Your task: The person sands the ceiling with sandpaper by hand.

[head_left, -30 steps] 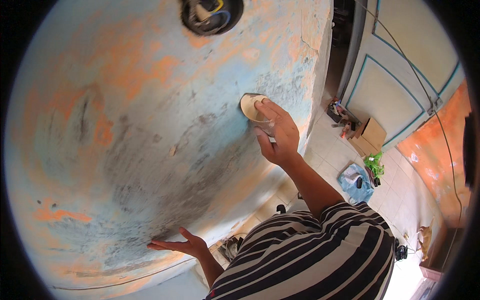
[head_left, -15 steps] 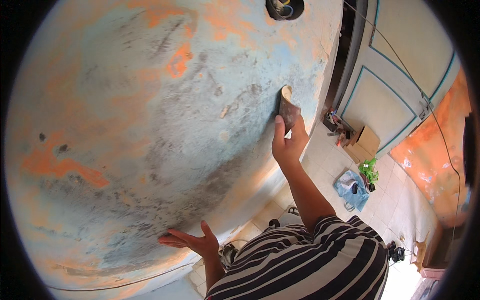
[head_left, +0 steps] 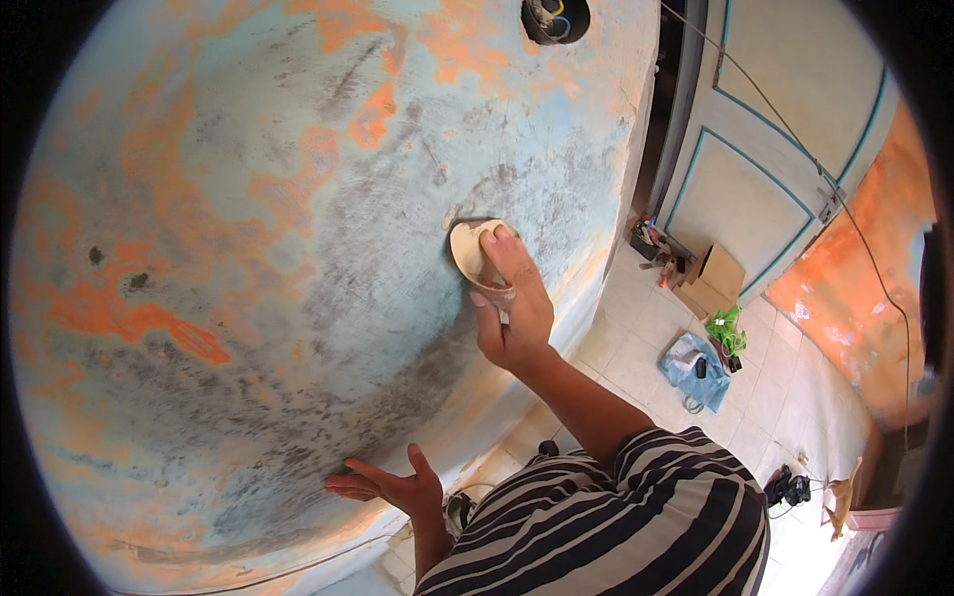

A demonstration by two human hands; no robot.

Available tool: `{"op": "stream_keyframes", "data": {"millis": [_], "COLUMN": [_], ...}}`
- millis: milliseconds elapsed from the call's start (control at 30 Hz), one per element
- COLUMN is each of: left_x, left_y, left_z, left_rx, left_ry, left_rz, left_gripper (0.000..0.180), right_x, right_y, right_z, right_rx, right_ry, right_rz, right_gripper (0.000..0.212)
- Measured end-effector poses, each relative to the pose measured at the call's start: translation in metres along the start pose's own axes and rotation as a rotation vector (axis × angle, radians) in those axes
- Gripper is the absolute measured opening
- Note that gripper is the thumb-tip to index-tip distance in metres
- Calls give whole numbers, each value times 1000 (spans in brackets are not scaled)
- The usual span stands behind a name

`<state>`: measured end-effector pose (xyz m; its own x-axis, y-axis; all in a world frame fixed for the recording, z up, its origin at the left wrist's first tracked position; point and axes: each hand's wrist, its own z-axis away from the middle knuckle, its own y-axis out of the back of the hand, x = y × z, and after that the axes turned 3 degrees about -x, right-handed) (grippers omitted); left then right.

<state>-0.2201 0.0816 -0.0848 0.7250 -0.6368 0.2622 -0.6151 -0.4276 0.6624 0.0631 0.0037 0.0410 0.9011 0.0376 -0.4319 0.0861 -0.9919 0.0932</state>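
Note:
My right hand [head_left: 519,303] grips a curled piece of sandpaper [head_left: 467,253], its pale backing showing. The fingers press the sheet against the wall [head_left: 368,248], right of the middle of the scuffed area. Patches of pale blue, orange and dark grey scuffing cover this wall. Lower down, my left hand [head_left: 393,487] rests its fingertips on or close to the wall, fingers spread and holding nothing. The sandpaper's gritty side is mostly hidden.
A round hole with wires [head_left: 555,20] opens in the wall's top. Beyond the wall's right edge stands a pale door [head_left: 745,199] with blue trim. On the tiled floor lie a cardboard box [head_left: 714,281], a blue plastic bag [head_left: 694,368], a green bag [head_left: 727,333] and a black tool [head_left: 788,487].
My right hand has moved left and slightly down across the wall with the sandpaper, which now lies flatter against it. The left hand stays about the same, spread near the wall.

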Motion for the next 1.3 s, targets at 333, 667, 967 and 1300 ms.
{"op": "stream_keyframes", "data": {"millis": [333, 667, 967, 1300], "left_x": [-5, 22, 69, 201], "left_y": [15, 40, 4, -57], "left_z": [3, -2, -16, -35], "left_rx": [-66, -129, 110, 135], "left_ry": [1, -7, 181, 159], "left_rz": [-11, 48, 135, 204], "left_gripper": [104, 93, 97, 95], "right_x": [17, 46, 133, 245], "right_y": [7, 6, 32, 89], "right_z": [27, 33, -9, -100], "right_rx": [-49, -12, 39, 26], "right_ry": [-131, -191, -15, 120], "right_rz": [-114, -143, 20, 69], "right_gripper": [52, 49, 44, 50]}}
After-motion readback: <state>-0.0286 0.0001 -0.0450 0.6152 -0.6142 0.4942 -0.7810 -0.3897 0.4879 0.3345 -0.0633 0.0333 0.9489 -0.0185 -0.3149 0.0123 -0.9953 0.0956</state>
